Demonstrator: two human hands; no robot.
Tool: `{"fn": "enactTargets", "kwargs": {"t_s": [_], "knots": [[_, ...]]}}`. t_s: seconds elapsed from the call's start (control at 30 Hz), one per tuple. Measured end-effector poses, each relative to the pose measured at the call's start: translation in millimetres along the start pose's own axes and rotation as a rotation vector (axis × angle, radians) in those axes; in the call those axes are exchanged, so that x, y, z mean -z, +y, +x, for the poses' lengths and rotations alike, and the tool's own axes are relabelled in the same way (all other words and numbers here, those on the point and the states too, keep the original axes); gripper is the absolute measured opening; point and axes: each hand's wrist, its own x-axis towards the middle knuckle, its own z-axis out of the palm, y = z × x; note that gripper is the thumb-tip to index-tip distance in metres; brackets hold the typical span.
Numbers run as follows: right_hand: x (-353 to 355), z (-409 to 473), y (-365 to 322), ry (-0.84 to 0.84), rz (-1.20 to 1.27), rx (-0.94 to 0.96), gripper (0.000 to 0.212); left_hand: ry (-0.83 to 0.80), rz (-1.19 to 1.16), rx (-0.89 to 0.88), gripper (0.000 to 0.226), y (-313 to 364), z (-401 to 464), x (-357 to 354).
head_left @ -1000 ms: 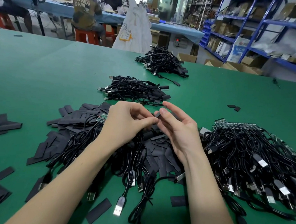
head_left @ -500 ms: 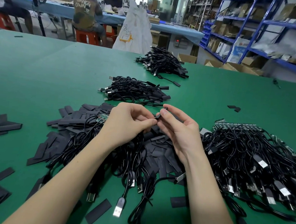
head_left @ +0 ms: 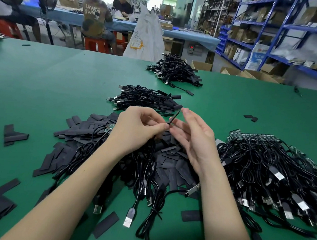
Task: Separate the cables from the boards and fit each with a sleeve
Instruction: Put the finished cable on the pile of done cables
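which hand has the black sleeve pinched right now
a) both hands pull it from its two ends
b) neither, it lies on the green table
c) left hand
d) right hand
c: the left hand pinches the lower end of the black sleeve between thumb and fingertip, while the right hand is beside it with its fingers relaxed and no grip on the sleeve.

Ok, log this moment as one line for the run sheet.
step: sleeving | left hand: pinches sleeve | right hand: open beside it | sleeve pile: below | unprocessed cables: right
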Motion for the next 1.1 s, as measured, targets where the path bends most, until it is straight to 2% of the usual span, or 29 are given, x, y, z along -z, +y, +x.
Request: {"fn": "enactTargets", "kwargs": {"t_s": [0.1, 0.23, 0.4, 0.5, 0.6, 0.77, 0.9, 1.0, 1.1], "knots": [[5.3, -1.1, -5.4, -0.026, -0.033, -0.037, 0.036, -0.009, -0.039, -0.014, 0.008, 8.0, -0.1, 4.7], [6.2, -4.6, -4.9, -0.148, -0.175, -0.092, 0.043, -0.003, -0.081, -0.038, 0.006, 22.3, 4.5, 10.6], [-0.8, -11.0, -5.0, -0.337, -0.296, -0.051, 0.021, 0.022, -0.134, -0.038, 0.007, 33.1, 9.9, 11.1], [-1.3, -12.3, -3.6, -0.328, -0.319, -0.033, 0.016, 0.039, -0.111, -0.026, 0.007, 36.3, 13.7, 7.4], [-0.6, -10.6, -1.8, -0.221, -0.275, -0.052, 0.018, 0.076, -0.106, -0.039, 0.006, 42.1, 27.3, 9.3], [12.3, -3.5, -5.8, -0.035, -0.158, -0.032, 0.019, 0.17, 0.284, -0.278, 0.007, 61.1, 89.0, 29.0], [20.0, -0.3, -6.0, 0.019, -0.133, -0.044, 0.018, 0.091, 0.709, -0.382, 0.005, 56.2, 149.8, 29.4], [21.4, 1.8, -5.5, 0.027, -0.12, -0.048, 0.019, 0.004, 0.971, -0.333, 0.013, 22.5, 175.0, 11.2], [23.3, 2.1, -4.8, 0.015, -0.121, -0.053, 0.02, -0.101, 1.1, -0.056, 0.023, -17.0, 175.3, -11.9]]}}
